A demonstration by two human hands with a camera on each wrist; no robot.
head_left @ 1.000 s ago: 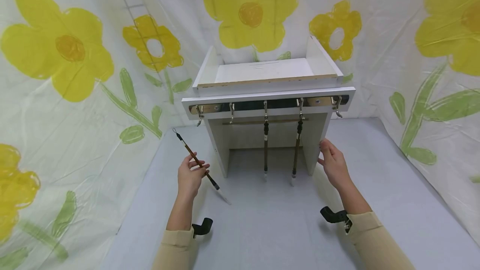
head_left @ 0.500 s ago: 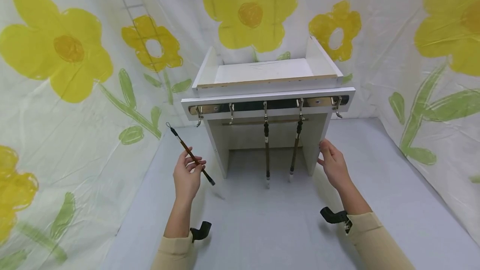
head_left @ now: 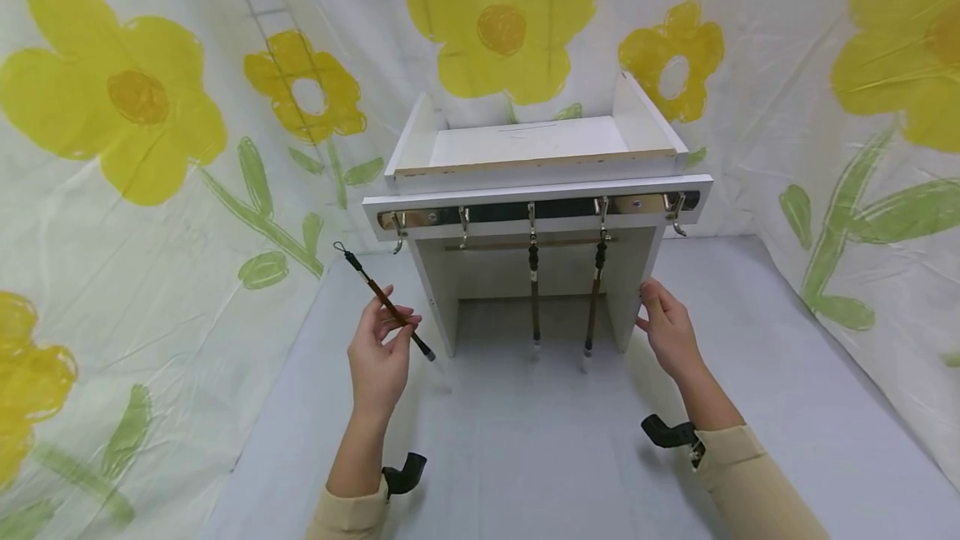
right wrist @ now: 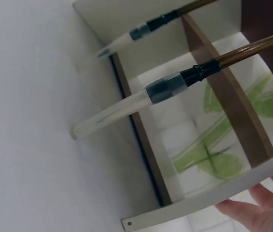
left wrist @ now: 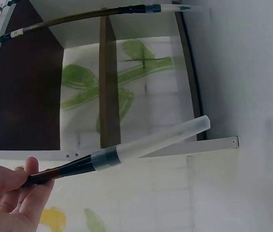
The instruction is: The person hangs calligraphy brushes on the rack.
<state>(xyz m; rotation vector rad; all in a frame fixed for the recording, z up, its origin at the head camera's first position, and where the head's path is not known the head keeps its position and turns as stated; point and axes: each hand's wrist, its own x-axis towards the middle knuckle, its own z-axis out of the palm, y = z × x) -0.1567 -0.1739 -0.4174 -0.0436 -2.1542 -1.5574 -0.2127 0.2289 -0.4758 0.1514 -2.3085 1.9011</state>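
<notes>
Your left hand (head_left: 378, 357) pinches a slim brown-handled calligraphy brush with a clear plastic cap (head_left: 384, 300), long axis tilted, loop end up-left, cap toward the white wooden hook rack (head_left: 536, 190). The free metal hooks (head_left: 463, 222) sit up-right of the grip (left hand nearer). Your right hand (head_left: 667, 327), fingers straight, rests on the rack's side panel; two brushes (head_left: 534, 290) hang vertically.

Held brush: we see a brown-handled calligraphy brush (head_left: 384, 301) with a black ferrule, a clear cap over its tip and a loop at the top end.
Pose: we see it tilted, loop end toward upper left of the head view, capped tip lower right.
Place: left of centre, pinched in our left hand (head_left: 378, 357), just beside the white rack (head_left: 536, 190).
</notes>
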